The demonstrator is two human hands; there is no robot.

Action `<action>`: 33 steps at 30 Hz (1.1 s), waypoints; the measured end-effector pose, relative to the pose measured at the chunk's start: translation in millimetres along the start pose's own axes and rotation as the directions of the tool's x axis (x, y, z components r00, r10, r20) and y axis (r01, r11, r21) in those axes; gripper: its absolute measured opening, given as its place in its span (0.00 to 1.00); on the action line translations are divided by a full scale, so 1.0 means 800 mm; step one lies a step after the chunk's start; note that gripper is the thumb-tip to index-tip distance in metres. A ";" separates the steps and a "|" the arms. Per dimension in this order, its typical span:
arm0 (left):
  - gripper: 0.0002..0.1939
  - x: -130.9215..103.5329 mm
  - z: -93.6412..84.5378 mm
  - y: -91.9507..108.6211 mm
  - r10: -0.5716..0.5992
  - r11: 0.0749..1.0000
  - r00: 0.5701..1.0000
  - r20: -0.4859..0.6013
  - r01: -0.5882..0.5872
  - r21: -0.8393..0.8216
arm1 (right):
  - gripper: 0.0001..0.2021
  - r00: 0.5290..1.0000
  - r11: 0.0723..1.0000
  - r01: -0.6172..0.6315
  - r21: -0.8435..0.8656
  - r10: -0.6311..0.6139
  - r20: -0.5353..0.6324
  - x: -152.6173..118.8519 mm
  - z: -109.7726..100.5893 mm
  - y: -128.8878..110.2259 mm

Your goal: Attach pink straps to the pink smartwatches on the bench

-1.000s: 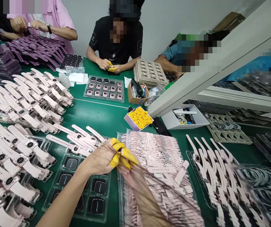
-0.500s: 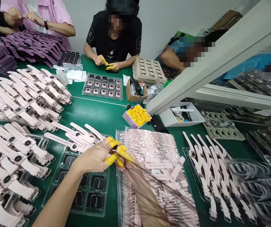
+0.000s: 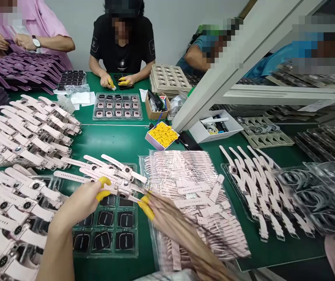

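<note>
A smartwatch [image 3: 123, 192] with pale pink straps is stretched between my two hands, above a clear tray [image 3: 135, 234] of black square watch faces. My left hand [image 3: 88, 199], with yellow finger cots, is closed on one strap. My right hand [image 3: 161, 208], also in yellow finger cots, pinches the strap at the other side; stray hair partly covers this hand. Just beyond them, several pink-strapped watches [image 3: 111, 171] lie across the far part of the tray. A plastic bag of pink straps [image 3: 170, 168] lies beside my right hand, with loose straps on top.
Stacked pink watches [image 3: 18, 199] crowd the left side. More pink-strapped watches [image 3: 261, 191] lie in a tray at right, near bagged grey cables [image 3: 325, 195]. A box of yellow finger cots [image 3: 163, 134] and a white box [image 3: 214, 125] stand ahead. A co-worker [image 3: 123, 43] sits opposite.
My hands have moved apart and to the left, drawing the watch out between them where fingers had hidden the held item. The camera view has shifted too.
</note>
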State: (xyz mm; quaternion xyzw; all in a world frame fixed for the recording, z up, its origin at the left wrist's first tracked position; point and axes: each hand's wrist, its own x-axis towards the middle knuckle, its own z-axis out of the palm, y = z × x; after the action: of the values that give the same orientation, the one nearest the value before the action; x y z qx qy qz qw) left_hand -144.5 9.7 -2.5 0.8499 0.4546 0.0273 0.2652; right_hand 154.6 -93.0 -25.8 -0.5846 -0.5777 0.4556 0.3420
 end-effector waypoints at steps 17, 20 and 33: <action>0.20 0.019 0.033 0.046 0.036 0.970 0.998 0.047 -0.047 0.238 | 0.10 0.985 0.979 0.038 -0.202 -0.070 -0.157 -0.019 0.037 0.039; 0.19 0.021 0.042 0.046 0.080 0.955 0.997 -0.023 -0.070 0.289 | 0.06 0.998 0.854 -0.015 -0.519 -0.023 -0.066 -0.023 0.019 0.022; 0.13 -0.042 0.095 0.037 0.036 0.881 0.991 -0.127 0.029 0.472 | 0.21 0.980 0.510 -0.200 -0.837 0.110 -0.166 -0.021 -0.137 0.032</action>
State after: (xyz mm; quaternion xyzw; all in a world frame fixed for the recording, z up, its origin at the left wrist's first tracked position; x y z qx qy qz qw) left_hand -120.0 -61.8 -46.9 0.8860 0.4625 -0.0280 0.0192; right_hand 267.4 -98.3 -8.8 -0.7463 -0.6552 0.1177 -0.0022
